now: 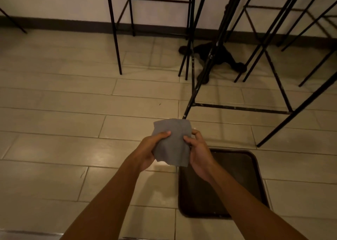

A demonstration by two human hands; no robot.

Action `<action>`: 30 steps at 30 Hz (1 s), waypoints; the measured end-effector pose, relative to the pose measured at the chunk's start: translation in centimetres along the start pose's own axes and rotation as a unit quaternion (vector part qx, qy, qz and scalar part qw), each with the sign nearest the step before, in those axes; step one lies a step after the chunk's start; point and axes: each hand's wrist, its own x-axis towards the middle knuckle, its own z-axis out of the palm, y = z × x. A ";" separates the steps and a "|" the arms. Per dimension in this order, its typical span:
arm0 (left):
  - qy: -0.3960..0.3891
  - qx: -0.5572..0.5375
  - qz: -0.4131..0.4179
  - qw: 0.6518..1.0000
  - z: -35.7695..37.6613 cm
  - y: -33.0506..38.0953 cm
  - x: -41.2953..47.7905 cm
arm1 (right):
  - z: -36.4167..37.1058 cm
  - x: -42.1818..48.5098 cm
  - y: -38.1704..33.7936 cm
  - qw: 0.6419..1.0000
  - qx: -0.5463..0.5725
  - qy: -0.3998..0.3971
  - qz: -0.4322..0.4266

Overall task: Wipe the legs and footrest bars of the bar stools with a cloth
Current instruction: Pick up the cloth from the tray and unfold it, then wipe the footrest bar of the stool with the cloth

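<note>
Tiled floor (pixel 54 148) under us, brown tray (pixel 237 170) lying by the stool legs (pixel 291 115); our left hand (pixel 149 148) and right hand (pixel 198 154) both pinch the grey cloth (pixel 171 145).

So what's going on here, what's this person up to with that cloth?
A person stands over a tiled floor, holding a grey cloth up in front of them. The left-hand grip and the right-hand grip each pinch one side of it. The cloth touches no stool: the nearest black bar stool stands ahead to the right, its footrest bar not yet wiped. A dark tray lies on the floor under the right forearm.
</note>
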 end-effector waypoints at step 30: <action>-0.061 0.119 0.035 0.990 -1.9 21.5 19.6 | 10.5 18.3 -6.2 0.955 0.047 0.203 -0.209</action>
